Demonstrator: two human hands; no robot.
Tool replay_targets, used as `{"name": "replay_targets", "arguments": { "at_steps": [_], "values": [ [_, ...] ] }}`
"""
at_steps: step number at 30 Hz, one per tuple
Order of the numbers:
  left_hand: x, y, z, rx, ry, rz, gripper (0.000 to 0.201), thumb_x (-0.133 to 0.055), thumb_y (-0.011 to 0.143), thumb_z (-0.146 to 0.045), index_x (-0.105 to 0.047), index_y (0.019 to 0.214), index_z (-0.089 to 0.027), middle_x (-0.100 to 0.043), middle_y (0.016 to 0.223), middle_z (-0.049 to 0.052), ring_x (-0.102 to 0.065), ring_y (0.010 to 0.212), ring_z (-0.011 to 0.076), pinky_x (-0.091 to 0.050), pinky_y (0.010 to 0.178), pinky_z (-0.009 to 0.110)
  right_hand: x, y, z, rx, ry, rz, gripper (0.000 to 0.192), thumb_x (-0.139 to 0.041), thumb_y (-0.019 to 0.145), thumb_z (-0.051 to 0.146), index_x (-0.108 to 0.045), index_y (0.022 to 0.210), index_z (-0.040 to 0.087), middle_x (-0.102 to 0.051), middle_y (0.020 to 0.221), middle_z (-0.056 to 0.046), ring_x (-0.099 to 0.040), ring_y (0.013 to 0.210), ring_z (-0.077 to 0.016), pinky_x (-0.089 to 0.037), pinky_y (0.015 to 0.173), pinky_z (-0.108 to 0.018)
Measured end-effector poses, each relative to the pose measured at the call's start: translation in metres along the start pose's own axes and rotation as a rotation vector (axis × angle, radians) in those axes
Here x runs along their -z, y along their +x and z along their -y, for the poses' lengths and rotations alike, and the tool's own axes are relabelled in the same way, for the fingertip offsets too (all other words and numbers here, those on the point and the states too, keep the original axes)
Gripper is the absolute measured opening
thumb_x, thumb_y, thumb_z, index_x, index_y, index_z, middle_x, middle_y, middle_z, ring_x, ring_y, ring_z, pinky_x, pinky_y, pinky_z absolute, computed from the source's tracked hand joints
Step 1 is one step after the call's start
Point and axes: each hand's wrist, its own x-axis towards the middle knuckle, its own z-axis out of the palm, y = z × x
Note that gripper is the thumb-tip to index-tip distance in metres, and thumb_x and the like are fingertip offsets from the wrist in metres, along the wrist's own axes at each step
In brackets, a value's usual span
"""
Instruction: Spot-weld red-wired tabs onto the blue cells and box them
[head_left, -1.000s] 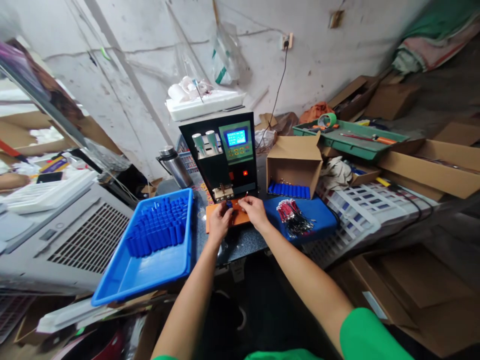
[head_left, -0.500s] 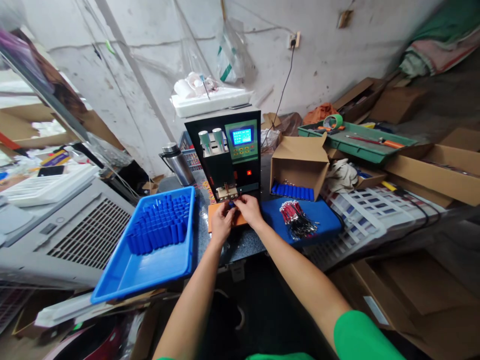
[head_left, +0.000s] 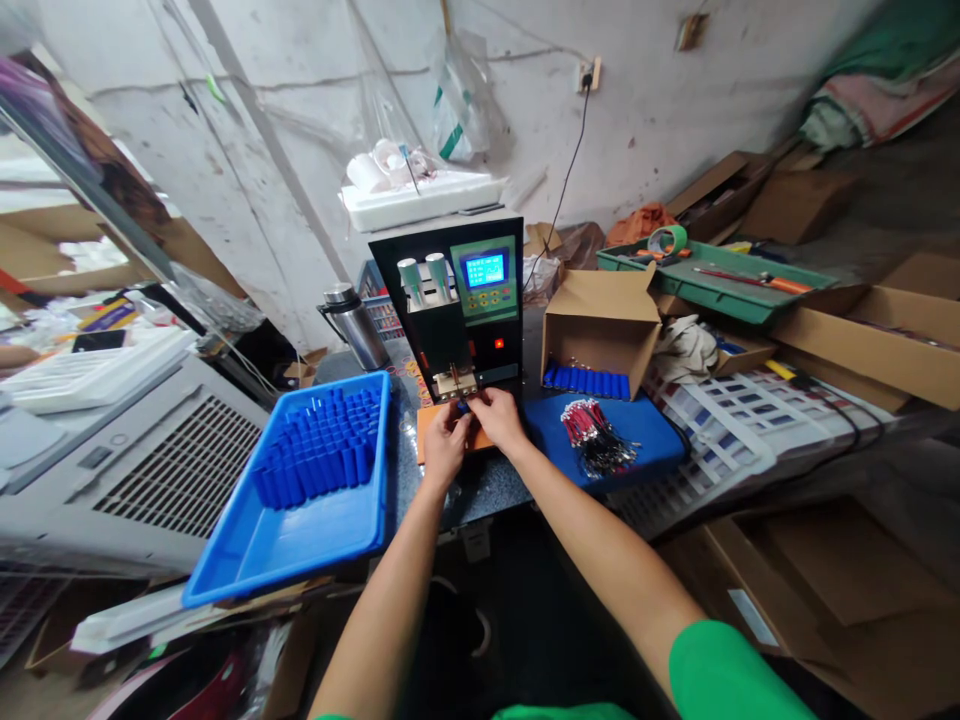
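My left hand [head_left: 445,443] and my right hand [head_left: 497,421] meet over an orange board [head_left: 428,432] and together pinch a small blue battery cell [head_left: 463,407]. The cell sits right under the welding head [head_left: 456,382] of a black spot welder [head_left: 454,300] with a lit blue screen. To the left a blue tray [head_left: 300,530] holds several upright blue cells [head_left: 322,450]. On the right, a bundle of red and black wire leads [head_left: 596,436] lies on a blue pad [head_left: 652,440]. An open cardboard box [head_left: 600,315] behind it holds a row of blue cells [head_left: 585,380].
A steel flask [head_left: 352,325] stands left of the welder. A green tool tray [head_left: 712,275] and cardboard boxes [head_left: 862,340] fill the right side. A grey vented machine [head_left: 150,470] sits at the left. White foam [head_left: 424,200] rests on the welder's top.
My hands moved the blue cell up from the orange board to the welding head. The view shifted slightly to the left.
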Motion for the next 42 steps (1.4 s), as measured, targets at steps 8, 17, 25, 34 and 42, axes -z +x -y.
{"name": "replay_targets", "arguments": {
  "at_steps": [8,17,25,34,42],
  "values": [
    [0.0,0.001,0.003,-0.001,0.029,0.003,0.035,-0.063,0.084,-0.035,-0.067,0.113,-0.015,-0.073,0.104,0.009,-0.068,0.094,0.0225,-0.053,0.087,0.036,0.0,0.0,-0.001,-0.012,-0.026,-0.001,0.024,-0.061,0.077,0.038,-0.061,0.063,0.019,-0.063,0.062,0.001,-0.055,0.06,-0.0152,-0.037,0.056,-0.024],
    [0.001,0.001,0.007,0.005,0.015,0.01,0.033,-0.064,0.084,-0.036,-0.067,0.111,-0.016,-0.072,0.104,0.008,-0.068,0.094,0.0218,-0.053,0.09,0.036,0.0,0.001,-0.006,0.005,-0.002,0.017,0.023,-0.061,0.079,0.04,-0.063,0.067,0.02,-0.066,0.067,0.0,-0.059,0.065,-0.0167,-0.042,0.06,-0.025],
    [0.004,0.002,0.013,0.036,0.044,0.004,0.034,-0.066,0.083,-0.036,-0.068,0.111,-0.017,-0.072,0.105,0.009,-0.068,0.099,0.0227,-0.052,0.093,0.037,0.015,-0.004,-0.01,0.069,0.108,0.103,0.022,-0.063,0.077,0.041,-0.063,0.072,0.02,-0.066,0.069,-0.002,-0.06,0.07,-0.0183,-0.045,0.063,-0.027],
    [0.002,0.001,0.009,0.019,0.059,0.008,0.034,-0.065,0.083,-0.04,-0.067,0.108,-0.016,-0.072,0.101,0.008,-0.068,0.096,0.022,-0.052,0.093,0.037,0.018,-0.006,-0.014,0.087,0.114,0.147,0.021,-0.063,0.072,0.038,-0.059,0.065,0.019,-0.061,0.063,0.0,-0.055,0.062,-0.0155,-0.041,0.062,-0.027],
    [0.019,-0.005,-0.001,0.025,0.083,-0.106,0.041,-0.07,0.078,-0.044,-0.069,0.107,-0.015,-0.073,0.104,0.011,-0.069,0.094,0.0233,-0.055,0.087,0.037,0.022,-0.006,-0.013,0.047,0.1,0.117,0.026,-0.059,0.073,0.041,-0.052,0.056,0.021,-0.047,0.048,0.004,-0.046,0.054,-0.0136,-0.033,0.053,-0.024]
  ]
}}
